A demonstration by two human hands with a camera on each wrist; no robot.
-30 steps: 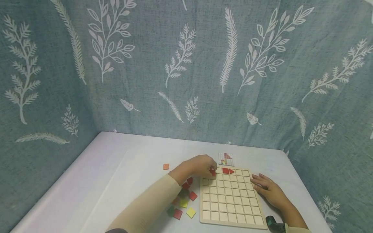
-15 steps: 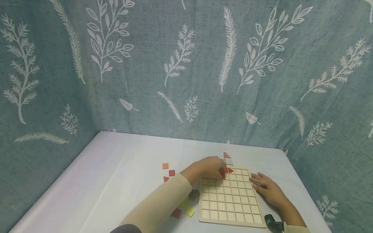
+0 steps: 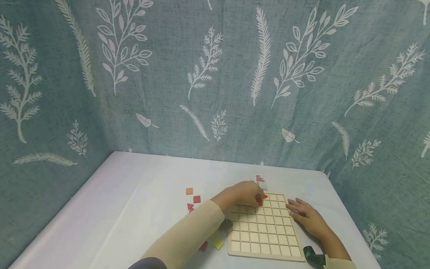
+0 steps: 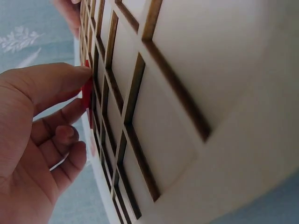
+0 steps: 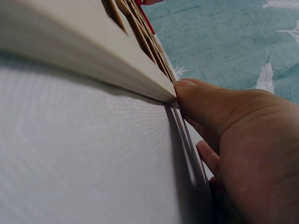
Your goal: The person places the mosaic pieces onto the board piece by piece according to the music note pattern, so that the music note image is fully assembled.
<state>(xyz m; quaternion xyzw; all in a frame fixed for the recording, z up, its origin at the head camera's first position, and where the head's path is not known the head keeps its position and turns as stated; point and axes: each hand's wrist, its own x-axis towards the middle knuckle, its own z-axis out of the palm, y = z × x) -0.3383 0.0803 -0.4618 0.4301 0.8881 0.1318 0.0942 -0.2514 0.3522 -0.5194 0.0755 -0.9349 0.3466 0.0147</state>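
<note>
My left hand (image 3: 240,194) pinched a red tile (image 4: 87,91) between thumb and fingertip, pressing it at a cell in the far rows of the wooden grid board (image 3: 265,231), beside another red piece (image 3: 265,195) already seated. My right hand (image 3: 307,218) lay relaxed and flat, thumb (image 5: 205,100) touching the board's right edge. The tile looked thin, stiff and light, I judged, and smooth enough to slip; its edges seemed the best place to hold it. Beyond the board, a small pattern card (image 3: 258,181) lay near the far edge, and loose red, orange and yellow tiles (image 3: 193,200) sat scattered left on the white table (image 3: 127,209).
</note>
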